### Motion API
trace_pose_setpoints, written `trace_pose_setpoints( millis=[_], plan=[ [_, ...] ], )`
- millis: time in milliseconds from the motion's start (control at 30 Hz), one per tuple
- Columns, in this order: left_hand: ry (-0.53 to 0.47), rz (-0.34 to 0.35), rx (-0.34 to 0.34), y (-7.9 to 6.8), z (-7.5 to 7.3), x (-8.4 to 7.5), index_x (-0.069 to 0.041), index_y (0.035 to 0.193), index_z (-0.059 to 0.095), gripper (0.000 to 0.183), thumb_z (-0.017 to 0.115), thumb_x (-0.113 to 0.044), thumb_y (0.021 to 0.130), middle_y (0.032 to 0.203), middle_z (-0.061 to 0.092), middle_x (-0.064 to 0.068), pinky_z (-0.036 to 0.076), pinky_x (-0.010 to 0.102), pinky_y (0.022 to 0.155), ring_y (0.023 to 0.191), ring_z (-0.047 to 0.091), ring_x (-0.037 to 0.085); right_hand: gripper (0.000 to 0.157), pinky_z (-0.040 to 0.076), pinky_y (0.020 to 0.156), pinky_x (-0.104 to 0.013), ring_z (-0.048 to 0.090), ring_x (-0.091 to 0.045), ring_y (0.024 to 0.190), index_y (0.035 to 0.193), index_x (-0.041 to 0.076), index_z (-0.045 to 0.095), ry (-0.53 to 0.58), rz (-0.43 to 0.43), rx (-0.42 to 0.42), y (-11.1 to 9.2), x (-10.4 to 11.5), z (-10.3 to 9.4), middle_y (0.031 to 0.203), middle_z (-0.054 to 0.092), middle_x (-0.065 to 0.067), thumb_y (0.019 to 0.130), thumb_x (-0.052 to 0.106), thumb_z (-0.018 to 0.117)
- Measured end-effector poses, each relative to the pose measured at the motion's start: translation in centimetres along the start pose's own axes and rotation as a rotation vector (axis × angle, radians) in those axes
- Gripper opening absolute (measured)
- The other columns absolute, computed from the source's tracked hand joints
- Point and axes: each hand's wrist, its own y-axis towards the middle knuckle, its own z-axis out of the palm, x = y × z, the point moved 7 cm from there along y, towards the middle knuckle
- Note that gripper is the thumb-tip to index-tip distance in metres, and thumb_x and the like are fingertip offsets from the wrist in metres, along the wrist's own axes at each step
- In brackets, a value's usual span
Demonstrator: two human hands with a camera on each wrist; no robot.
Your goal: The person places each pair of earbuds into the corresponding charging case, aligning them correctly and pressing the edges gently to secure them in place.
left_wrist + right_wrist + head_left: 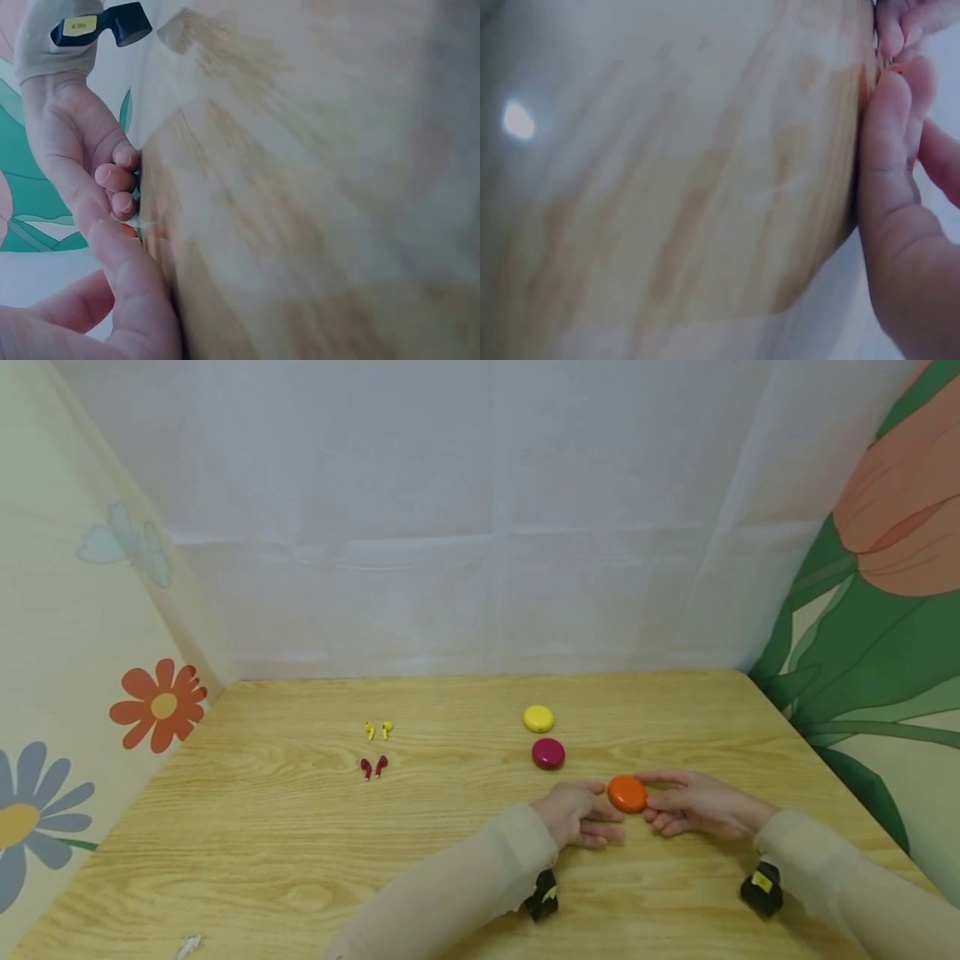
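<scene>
- Yellowish wood-grain worktop [300, 843], backed by a creased white cloth [487, 527], with flower-printed panels [45, 635] either side.
- Small white object [189, 945] at the head view's bottom edge: hard to make out.
- Fingers hide most of the glossy orange rounded case [627, 794] in both wrist views.
- It sits right of centre, between both hands: left hand [579, 815] loosely spread beside it, right hand [697, 803] at its right edge; cannot tell whether it pinches.

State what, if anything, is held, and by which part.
The orange case sits between the left hand and right hand, fingers at its opposite edges; whether they grip it cannot be told.
</scene>
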Motion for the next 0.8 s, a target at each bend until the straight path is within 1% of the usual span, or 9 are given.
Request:
trace_pose_setpoints(
  millis=[67,167,267,367,500,567,633,800],
  plan=[
    [-0.001,0.014,0.004,-0.1,-0.2,0.1,-0.007,0.136,0.053,0.049,0.062,0.006,0.089,0.086,0.073,0.010,0.047,0.023,0.048,0.085,0.072,0.028,0.066,0.055,0.077,-0.032,0.066,-0.013,0.080,0.147,-0.015,0.011,-0.006,0.005,-0.019,-0.2,0.0,-0.2,0.095,0.068,-0.009,0.100,0.007,0.052],
    [0.009,0.026,0.013,-0.5,-0.8,0.1,-0.005,0.136,0.053,0.049,0.062,0.005,0.090,0.086,0.073,0.010,0.049,0.023,0.050,0.084,0.072,0.028,0.064,0.055,0.076,-0.031,0.066,-0.012,0.079,0.147,-0.015,0.013,0.006,-0.008,-0.021,-0.6,0.2,-0.4,0.095,0.069,-0.009,0.100,0.006,0.052],
    [0.031,0.043,0.012,-1.0,-1.5,-0.3,-0.006,0.136,0.054,0.047,0.062,0.003,0.091,0.088,0.073,0.010,0.052,0.025,0.055,0.084,0.072,0.028,0.058,0.055,0.075,-0.030,0.065,-0.012,0.078,0.147,-0.012,0.021,0.045,-0.036,-0.008,-1.0,0.4,-0.5,0.095,0.069,-0.009,0.100,0.005,0.051],
    [0.047,0.068,0.006,-1.5,-2.3,-0.6,-0.006,0.135,0.054,0.045,0.062,0.001,0.092,0.091,0.073,0.010,0.054,0.027,0.060,0.084,0.072,0.028,0.052,0.055,0.073,-0.029,0.065,-0.013,0.077,0.145,-0.010,0.029,0.074,-0.053,-0.021,-1.1,0.8,-0.5,0.094,0.069,-0.010,0.100,0.006,0.051],
    [0.046,0.111,0.009,-1.8,-3.5,-0.9,-0.003,0.138,0.049,0.048,0.062,0.000,0.092,0.095,0.073,0.010,0.053,0.025,0.057,0.083,0.072,0.029,0.049,0.055,0.074,-0.030,0.065,-0.013,0.077,0.143,-0.009,0.034,0.067,-0.063,-0.058,-1.1,1.6,-0.1,0.094,0.069,-0.010,0.100,0.006,0.053],
    [0.042,0.132,0.006,-2.0,-4.2,-1.2,-0.003,0.141,0.046,0.052,0.062,-0.001,0.092,0.096,0.072,0.009,0.052,0.023,0.054,0.082,0.072,0.028,0.049,0.055,0.075,-0.030,0.066,-0.014,0.077,0.142,-0.009,0.035,0.054,-0.060,-0.081,-1.1,2.0,0.1,0.094,0.069,-0.009,0.099,0.006,0.054],
    [0.042,0.151,0.006,-2.2,-4.8,-1.5,-0.003,0.144,0.041,0.056,0.062,-0.001,0.092,0.098,0.072,0.009,0.050,0.021,0.052,0.080,0.072,0.027,0.052,0.055,0.075,-0.031,0.066,-0.014,0.078,0.143,-0.011,0.031,0.034,-0.057,-0.098,-1.0,2.4,0.3,0.094,0.070,-0.008,0.099,0.007,0.054],
    [0.030,0.180,-0.005,-2.6,-6.3,-2.2,-0.003,0.147,0.037,0.058,0.060,-0.001,0.094,0.099,0.071,0.010,0.051,0.022,0.053,0.069,0.070,0.021,0.061,0.056,0.077,-0.033,0.067,-0.014,0.079,0.146,-0.014,0.022,-0.015,-0.047,-0.123,-0.6,3.3,1.2,0.095,0.069,-0.006,0.099,0.009,0.055]
  ],
)
